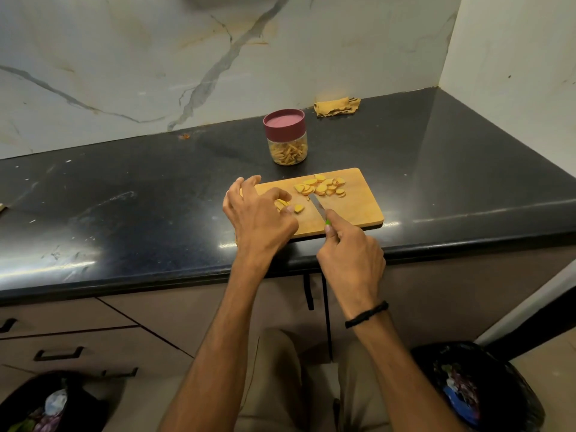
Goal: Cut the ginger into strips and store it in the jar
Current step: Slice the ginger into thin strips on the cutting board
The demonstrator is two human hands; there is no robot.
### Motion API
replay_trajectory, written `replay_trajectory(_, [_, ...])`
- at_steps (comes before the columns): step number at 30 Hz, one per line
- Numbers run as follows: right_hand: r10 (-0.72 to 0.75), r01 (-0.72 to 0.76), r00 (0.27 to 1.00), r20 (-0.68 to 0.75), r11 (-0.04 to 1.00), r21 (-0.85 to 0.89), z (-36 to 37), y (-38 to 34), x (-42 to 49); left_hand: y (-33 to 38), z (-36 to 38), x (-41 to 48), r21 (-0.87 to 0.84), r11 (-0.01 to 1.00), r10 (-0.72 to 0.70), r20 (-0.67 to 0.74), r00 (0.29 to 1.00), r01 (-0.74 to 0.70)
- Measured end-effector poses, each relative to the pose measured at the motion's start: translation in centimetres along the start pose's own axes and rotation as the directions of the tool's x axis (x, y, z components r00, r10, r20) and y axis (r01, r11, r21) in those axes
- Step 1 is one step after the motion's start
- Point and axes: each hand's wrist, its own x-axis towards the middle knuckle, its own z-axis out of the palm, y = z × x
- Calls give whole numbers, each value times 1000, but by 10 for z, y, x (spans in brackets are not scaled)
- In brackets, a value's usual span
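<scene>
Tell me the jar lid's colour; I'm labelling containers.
The jar lid is maroon with a pinkish top, in the head view.

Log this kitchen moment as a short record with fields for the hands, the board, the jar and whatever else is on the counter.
left hand: left hand pressing ginger pieces on the board
right hand: right hand holding a knife, blade resting on the board
board: cutting board at the counter's front edge, with a pile of ginger slices towards the back
jar: jar behind the board, lid on, ginger strips inside
other: cloth by the wall
counter: counter dark and glossy
</scene>
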Motion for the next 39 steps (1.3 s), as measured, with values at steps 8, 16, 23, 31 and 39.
replay_trajectory(8, [-33, 33, 999, 9, 999, -18, 3, -7, -4, 4, 6, 7, 20, 999, 50, 45, 998, -50])
replay_trajectory(16, [-46, 46, 999, 5, 998, -40, 5, -7, -3, -2, -1, 10, -77, 997, 23, 104, 994, -15])
replay_trajectory(23, [-59, 60, 998, 15, 998, -37, 7, -7, -3, -5, -7, 16, -42, 995, 95, 214, 972, -88])
replay_trajectory(31, [-69, 68, 998, -6, 997, -43, 9, -9, -3, -6, -2, 14, 10, 997, 74, 128, 989, -76])
replay_trajectory(39, [-90, 92, 996, 27, 988, -125, 13, -12, -8, -6, 2, 10, -31, 998, 62, 47, 997, -60])
